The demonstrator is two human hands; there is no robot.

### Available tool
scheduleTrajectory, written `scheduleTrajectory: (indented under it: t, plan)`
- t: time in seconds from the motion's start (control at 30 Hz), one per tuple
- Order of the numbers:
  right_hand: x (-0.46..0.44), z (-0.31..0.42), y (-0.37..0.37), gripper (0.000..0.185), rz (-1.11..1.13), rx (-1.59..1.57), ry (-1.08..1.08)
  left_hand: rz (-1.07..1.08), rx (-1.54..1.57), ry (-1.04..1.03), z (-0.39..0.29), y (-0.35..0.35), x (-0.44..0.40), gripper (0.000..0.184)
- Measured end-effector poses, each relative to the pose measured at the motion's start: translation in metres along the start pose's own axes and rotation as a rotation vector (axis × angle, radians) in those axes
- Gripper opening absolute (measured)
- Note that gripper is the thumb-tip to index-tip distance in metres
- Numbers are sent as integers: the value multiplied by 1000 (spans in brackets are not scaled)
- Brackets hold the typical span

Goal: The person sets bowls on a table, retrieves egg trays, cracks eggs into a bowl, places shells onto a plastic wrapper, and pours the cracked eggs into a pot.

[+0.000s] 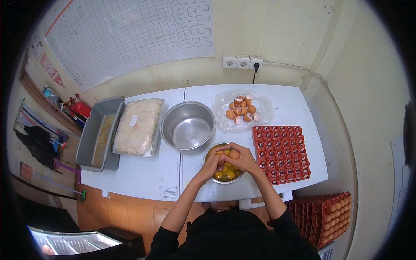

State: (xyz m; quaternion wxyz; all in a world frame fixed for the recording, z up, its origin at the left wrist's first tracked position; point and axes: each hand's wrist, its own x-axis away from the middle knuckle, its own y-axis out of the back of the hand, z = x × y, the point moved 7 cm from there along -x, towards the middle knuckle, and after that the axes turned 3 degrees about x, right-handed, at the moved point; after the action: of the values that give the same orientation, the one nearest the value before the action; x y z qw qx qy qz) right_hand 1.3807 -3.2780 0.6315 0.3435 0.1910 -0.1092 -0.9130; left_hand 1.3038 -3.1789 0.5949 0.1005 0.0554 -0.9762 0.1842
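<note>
Both of my hands meet over a metal bowl (223,182) that holds several raw egg yolks (229,174). Curled fingers of my right hand (245,159) grip a brown egg (234,154). My left hand (210,168) is closed beside it at the bowl's left side; its fingers hide what lies between them. Just right of the bowl is a red egg tray (281,154) with bare cups. Behind the bowl, cracked brown eggshells (241,111) lie on a clear plastic bag (265,104).
A large metal pot (172,125) stands left of the bowl. Farther left are a wrapped pale block (138,125) and a grey plastic bin (84,134). Stacked red trays with brown eggs (336,220) stand at lower right. A plug sits in the wall sockets (242,62).
</note>
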Motion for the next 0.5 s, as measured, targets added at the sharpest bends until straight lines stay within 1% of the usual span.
scheduleTrajectory:
  t: [0.03,0.07,0.13,0.17,0.23,0.27,0.33,0.37,0.43,0.5]
  plan:
    - [0,-2,-1,32,60,18,-53,-47,-31,-32,-1,1,1,37]
    - [0,-5,-4,31,120,36,-105,-45,-33,-30,1,-1,1,37]
    - [-1,-7,-2,30,93,82,-94,-89,-86,-96,-1,2,-3,37]
    - [-1,-8,-1,29,72,127,-84,-87,-87,-96,2,6,-7,37]
    - [-2,-11,1,29,59,145,-78,8,-143,-66,5,9,-11,36]
    - [-2,-12,2,29,47,164,-74,11,-146,-64,5,10,-11,36]
    - [-1,-14,2,30,37,171,-65,-27,-263,-151,0,12,-10,35]
    - [0,-14,2,30,31,179,-57,-25,-265,-150,0,13,-10,35]
    - [2,-13,4,31,39,161,-69,-52,-242,-68,7,17,-8,37]
    - [1,-16,7,32,42,146,-80,-41,-245,-69,12,19,-10,39]
